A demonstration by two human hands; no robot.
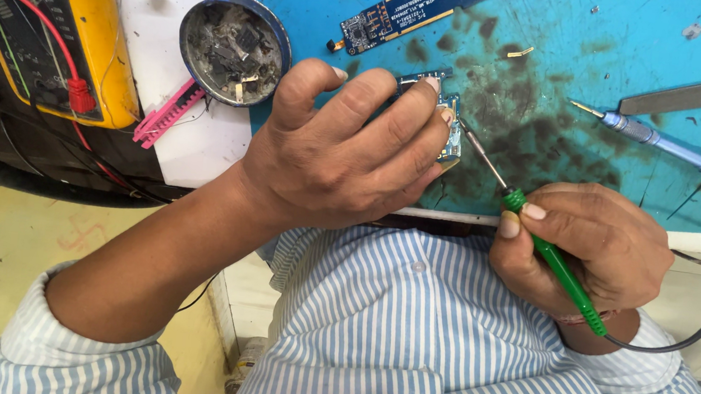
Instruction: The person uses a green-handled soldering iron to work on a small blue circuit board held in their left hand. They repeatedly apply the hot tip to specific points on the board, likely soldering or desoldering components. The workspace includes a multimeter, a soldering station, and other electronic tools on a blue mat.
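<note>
My left hand [346,149] presses a small blue circuit board [451,134] down on the stained blue work mat [553,54], fingers curled over most of it. My right hand [590,241] grips a green-handled soldering iron [558,264] like a pen. Its metal tip [469,138] touches the right edge of the small board. A grey cable runs from the iron's rear off to the right.
A long blue circuit board [412,6] lies at the mat's top. A blue screwdriver [655,142] and a metal ruler [695,93] rest at right. A round tin of scraps [234,49], a pink tool [168,113] and a yellow multimeter [84,26] sit at left.
</note>
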